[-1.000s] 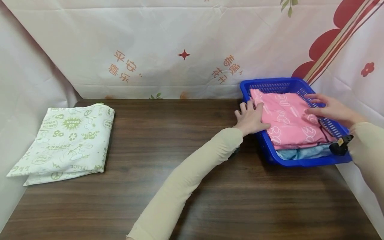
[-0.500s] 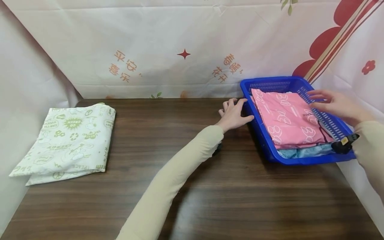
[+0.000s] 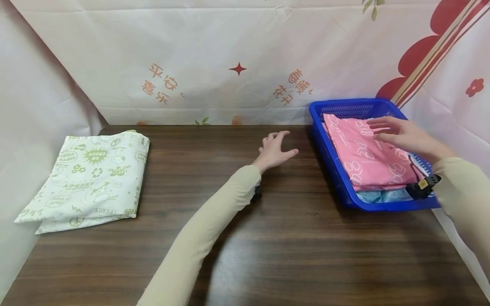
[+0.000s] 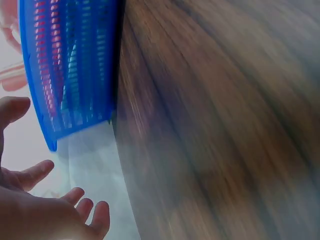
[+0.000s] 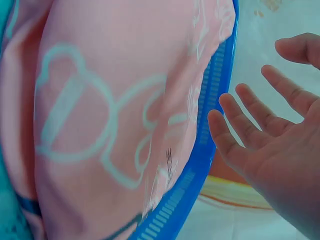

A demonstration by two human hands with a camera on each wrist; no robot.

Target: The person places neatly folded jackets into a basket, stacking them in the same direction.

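Fingers (image 5: pixel 256 108) of the right hand (image 3: pixel 405 136) are spread and gently bent, grasping nothing. That hand hangs over the 2 o'clock part of the blue perforated plastic basket (image 3: pixel 332 162), above the pink folded cloth with white line print (image 3: pixel 369 159); no contact shows, and the right wrist view leaves a light touch on the rim uncertain. The left hand (image 3: pixel 272 151) is likewise released, thumb and fingers splayed, over the dark wood-grain table (image 3: pixel 291 250) at about 12 o'clock, well apart from the basket to its 3 o'clock.

Taking the table as a dial with 12 at the far edge, the basket sits near 2 o'clock. Inside it the pink cloth lies on top, with a light-blue cloth (image 3: pixel 384 195) showing below it along the basket's 6 o'clock side. A white folded cloth with green print (image 3: pixel 95 174) lies near 9 to 10 o'clock, within reach of neither hand as they are placed.

By my reading, the step in hand is a pause between holds, with the pink cloth lying settled in the basket. The next move probably calls for taking both hands clear of the rim without disturbing the stack.
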